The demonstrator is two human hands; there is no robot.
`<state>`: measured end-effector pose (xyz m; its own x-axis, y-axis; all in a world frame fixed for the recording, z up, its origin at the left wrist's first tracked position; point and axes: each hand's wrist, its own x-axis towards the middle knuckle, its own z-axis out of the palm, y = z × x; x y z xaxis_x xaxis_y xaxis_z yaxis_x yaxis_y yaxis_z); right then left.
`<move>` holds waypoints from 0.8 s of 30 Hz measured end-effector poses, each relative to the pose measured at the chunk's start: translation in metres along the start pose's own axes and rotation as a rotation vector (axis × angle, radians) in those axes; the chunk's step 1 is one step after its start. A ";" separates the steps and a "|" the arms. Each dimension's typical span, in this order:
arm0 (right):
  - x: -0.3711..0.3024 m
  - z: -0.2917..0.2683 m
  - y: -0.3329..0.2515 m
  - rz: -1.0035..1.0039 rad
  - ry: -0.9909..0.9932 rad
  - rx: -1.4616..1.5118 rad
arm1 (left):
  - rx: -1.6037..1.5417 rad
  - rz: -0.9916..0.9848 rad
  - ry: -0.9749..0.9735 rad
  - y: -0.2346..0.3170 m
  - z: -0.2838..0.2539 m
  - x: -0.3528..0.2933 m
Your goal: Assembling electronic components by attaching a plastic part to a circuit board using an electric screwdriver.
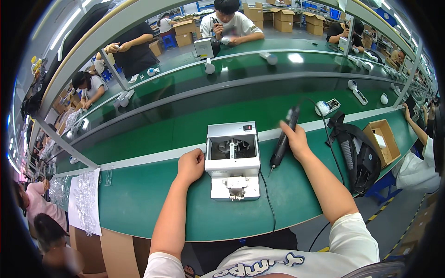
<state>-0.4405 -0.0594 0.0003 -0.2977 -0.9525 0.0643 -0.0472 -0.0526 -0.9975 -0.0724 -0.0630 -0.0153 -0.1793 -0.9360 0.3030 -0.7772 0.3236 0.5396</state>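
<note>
A black electric screwdriver (283,139) is gripped in my right hand (296,140), its thin bit pointing down at the green bench right of the machine. A cable runs from its top end. My left hand (191,165) rests as a loose fist against the left side of a silver screw feeder (232,164), and nothing shows in its fingers. The feeder has an open top bin with dark parts inside, a small switch at the back and a metal outlet block at its front.
Beyond the bench edge runs a green conveyor belt (176,118) with a white rounded device (323,108) on it. To the right lie a black backpack (354,150) and an open cardboard box (391,143). Clear plastic pieces (85,199) lie at left. Co-workers sit across the belt.
</note>
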 end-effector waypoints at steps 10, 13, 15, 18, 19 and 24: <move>0.003 -0.001 0.003 0.019 -0.018 -0.018 | -0.027 0.017 0.007 -0.004 0.002 0.000; 0.002 -0.001 0.002 0.006 -0.010 -0.013 | -0.032 0.018 0.005 -0.005 0.003 0.000; 0.002 -0.001 0.002 0.001 -0.011 -0.009 | -0.031 0.015 0.004 -0.005 0.003 0.000; 0.003 -0.002 0.003 0.006 -0.016 -0.006 | -0.042 0.010 0.001 -0.002 0.002 0.001; 0.003 -0.002 0.002 0.007 -0.016 -0.005 | -0.041 0.011 0.001 -0.002 0.002 0.001; 0.002 -0.001 0.002 -0.005 -0.013 -0.010 | -0.026 0.023 -0.001 -0.004 0.002 0.000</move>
<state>-0.4425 -0.0611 -0.0016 -0.2850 -0.9560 0.0687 -0.0577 -0.0545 -0.9968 -0.0701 -0.0650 -0.0191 -0.1971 -0.9284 0.3150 -0.7568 0.3483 0.5532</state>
